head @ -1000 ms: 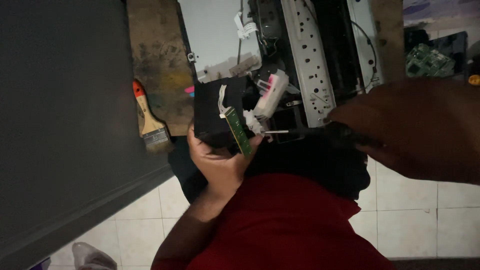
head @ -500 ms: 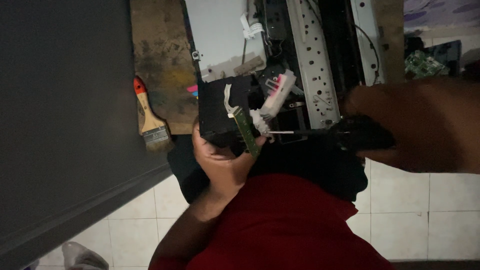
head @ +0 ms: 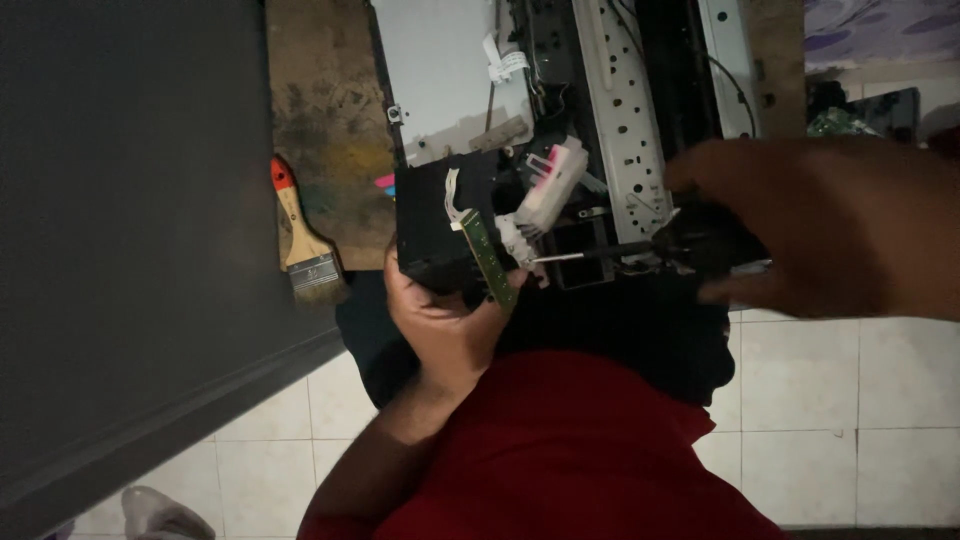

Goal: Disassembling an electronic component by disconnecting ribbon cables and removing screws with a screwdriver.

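My left hand (head: 448, 322) grips a black box-shaped printer part (head: 432, 222) from below; a small green circuit board (head: 490, 260) and white plastic pieces (head: 545, 190) stick out of its right side. My right hand (head: 830, 225) is closed around the dark handle of a screwdriver (head: 700, 240). Its thin metal shaft points left, with the tip at the white pieces next to the green board. Behind the part lies an opened printer chassis (head: 630, 110) with a perforated metal rail.
A paintbrush (head: 300, 240) with an orange-tipped wooden handle lies on a stained wooden board (head: 320, 110) to the left. A dark grey surface (head: 120, 230) fills the left side. White floor tiles (head: 830, 400) and my red-clothed lap (head: 590, 460) are below.
The view has shifted slightly. My right hand and the screwdriver stay at the part, the tip still at the white pieces; my left hand keeps its grip.
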